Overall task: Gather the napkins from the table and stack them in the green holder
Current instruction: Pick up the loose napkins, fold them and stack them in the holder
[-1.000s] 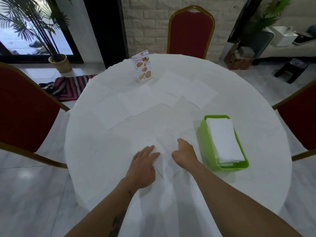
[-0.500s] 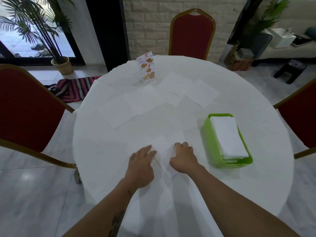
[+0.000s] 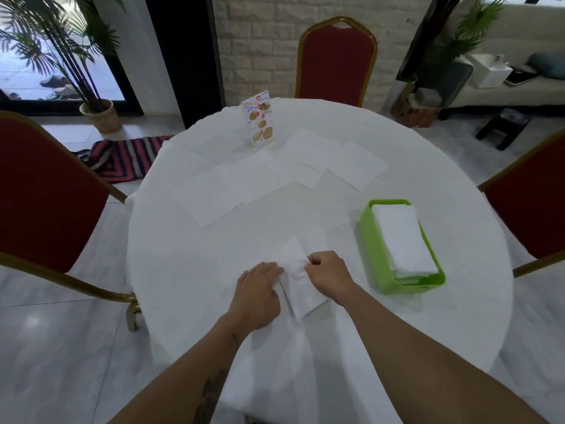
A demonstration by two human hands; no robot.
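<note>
A white napkin (image 3: 298, 276) lies folded on the round white table (image 3: 183, 270) near its front edge. My left hand (image 3: 256, 293) presses on its left side with curled fingers. My right hand (image 3: 328, 272) pinches its right edge. The green holder (image 3: 374, 255) stands to the right with a stack of folded white napkins (image 3: 403, 240) inside. Several flat white napkins (image 3: 211, 194) are spread across the middle and back of the table, some overlapping (image 3: 354, 165).
A menu card stand (image 3: 260, 119) is upright at the back of the table. Red chairs with gold frames stand at the left (image 3: 46, 194), back (image 3: 336, 61) and right (image 3: 532, 209). A potted palm (image 3: 101, 114) and a striped rug (image 3: 125, 157) are on the floor at left.
Both hands have drawn the napkin toward the table's front edge. The left hand's fingers have curled onto it and the right hand has closed on its edge.
</note>
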